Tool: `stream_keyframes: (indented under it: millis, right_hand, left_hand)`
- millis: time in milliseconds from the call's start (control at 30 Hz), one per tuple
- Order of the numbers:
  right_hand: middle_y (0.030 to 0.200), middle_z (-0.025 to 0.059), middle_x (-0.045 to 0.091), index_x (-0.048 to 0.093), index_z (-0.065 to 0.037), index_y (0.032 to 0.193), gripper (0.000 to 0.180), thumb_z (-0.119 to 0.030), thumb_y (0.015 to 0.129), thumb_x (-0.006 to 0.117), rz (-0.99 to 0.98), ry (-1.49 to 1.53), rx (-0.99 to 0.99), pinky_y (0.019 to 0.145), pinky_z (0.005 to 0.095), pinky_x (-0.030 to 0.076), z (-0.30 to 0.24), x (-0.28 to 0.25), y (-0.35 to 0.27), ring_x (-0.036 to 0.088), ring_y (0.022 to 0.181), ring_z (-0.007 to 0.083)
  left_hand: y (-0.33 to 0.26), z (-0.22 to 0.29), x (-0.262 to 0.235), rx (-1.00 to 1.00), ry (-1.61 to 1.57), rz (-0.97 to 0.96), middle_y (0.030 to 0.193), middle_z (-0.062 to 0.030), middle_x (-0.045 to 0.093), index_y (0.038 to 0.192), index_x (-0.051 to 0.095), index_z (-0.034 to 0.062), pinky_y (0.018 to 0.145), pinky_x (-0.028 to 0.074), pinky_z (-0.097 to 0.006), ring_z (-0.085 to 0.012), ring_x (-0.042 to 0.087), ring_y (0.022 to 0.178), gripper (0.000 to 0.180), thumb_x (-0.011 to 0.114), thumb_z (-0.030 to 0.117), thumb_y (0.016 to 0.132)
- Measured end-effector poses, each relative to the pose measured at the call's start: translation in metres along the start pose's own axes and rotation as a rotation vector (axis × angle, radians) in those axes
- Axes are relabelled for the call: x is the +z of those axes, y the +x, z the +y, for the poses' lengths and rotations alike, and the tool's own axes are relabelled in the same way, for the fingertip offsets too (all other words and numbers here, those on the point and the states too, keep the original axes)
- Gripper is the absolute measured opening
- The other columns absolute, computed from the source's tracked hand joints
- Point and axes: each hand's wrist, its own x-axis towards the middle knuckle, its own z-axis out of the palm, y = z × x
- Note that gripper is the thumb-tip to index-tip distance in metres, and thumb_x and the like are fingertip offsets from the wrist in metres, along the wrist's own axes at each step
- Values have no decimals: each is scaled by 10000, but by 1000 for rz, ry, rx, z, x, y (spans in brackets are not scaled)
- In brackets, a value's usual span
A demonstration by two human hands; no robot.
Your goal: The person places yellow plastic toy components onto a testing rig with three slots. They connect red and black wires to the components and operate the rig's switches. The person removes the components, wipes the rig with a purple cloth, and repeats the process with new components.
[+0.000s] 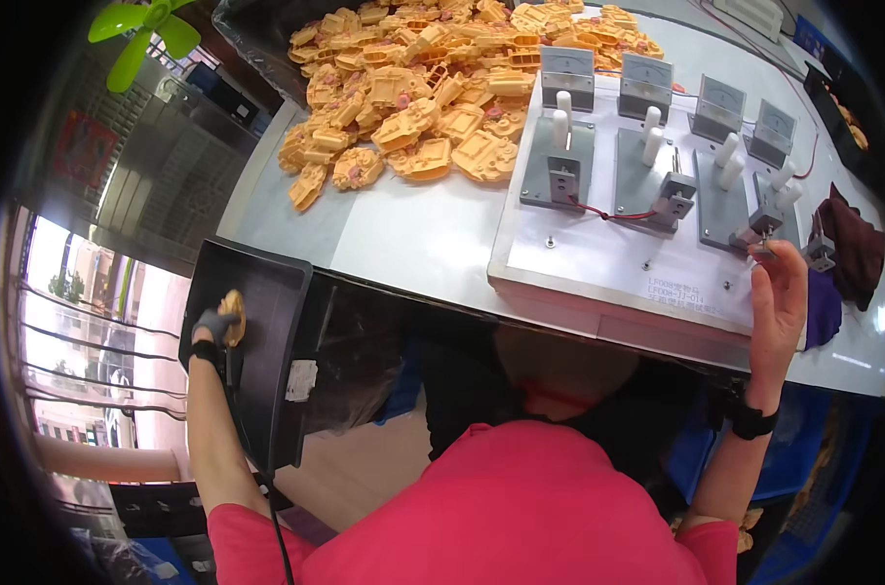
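My left hand (pixel 211 326), in a grey glove, is closed on a yellow-orange plastic part (pixel 233 318) over the black tray (pixel 254 380) at the left of the table. On the right, my bare right hand (pixel 780 286) has thumb and forefinger pinched at the front of the rightmost station of a white test fixture (pixel 598 255). A small metal piece shows at those fingertips, too small to name, beside a grey metal block (pixel 762 222). White posts (pixel 788 185) stand just behind that block.
Many yellow-orange plastic parts (pixel 433 107) lie heaped at the back of the table. Several analog meters (pixel 647 86) line the fixture's rear edge. Dark cloth (pixel 855 234) lies right of the fixture. A green fan (pixel 150 34) is at the upper left; a cable (pixel 275 517) runs along my left arm.
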Motion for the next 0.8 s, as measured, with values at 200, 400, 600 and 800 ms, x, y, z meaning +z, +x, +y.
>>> stream_keyframes:
  millis: [200, 400, 600, 800]
  right_hand:
    - [1230, 72, 591, 506, -26, 1308, 346, -12, 968, 568, 53, -6, 0, 1021, 296, 404, 4, 10, 2, 578, 1115, 159]
    - [1205, 64, 604, 501, -38, 1344, 376, -23, 973, 563, 47, -82, 23, 978, 277, 414, -1, 8, 0, 563, 1088, 137]
    - [1171, 47, 561, 507, -38, 1360, 404, -31, 961, 565, 88, -142, 48, 952, 268, 409, -6, 10, 1, 520, 1025, 119]
    - [1325, 87, 514, 525, -28, 1310, 369, -25, 942, 555, 320, -273, -134, 971, 317, 412, -37, 33, -9, 510, 1104, 165]
  left_hand:
    - [58, 75, 3, 532, -503, 239, 1357, -231, 558, 1377, 472, -53, 1067, 425, -397, -337, 527, 1280, 699, 722, 307, 832]
    - [-62, 350, -25, 1042, -341, 123, 1430, -179, 502, 1440, 465, 71, 1113, 378, -366, -309, 471, 1332, 780, 749, 403, 794]
    - [-89, 425, -20, 858, -106, 90, 1461, -175, 452, 1428, 490, 169, 1094, 422, -396, -309, 457, 1352, 772, 765, 358, 732]
    - [-54, 408, -5, 908, -696, 123, 1094, -136, 693, 1313, 560, 74, 946, 505, -372, -310, 669, 1045, 585, 713, 322, 806]
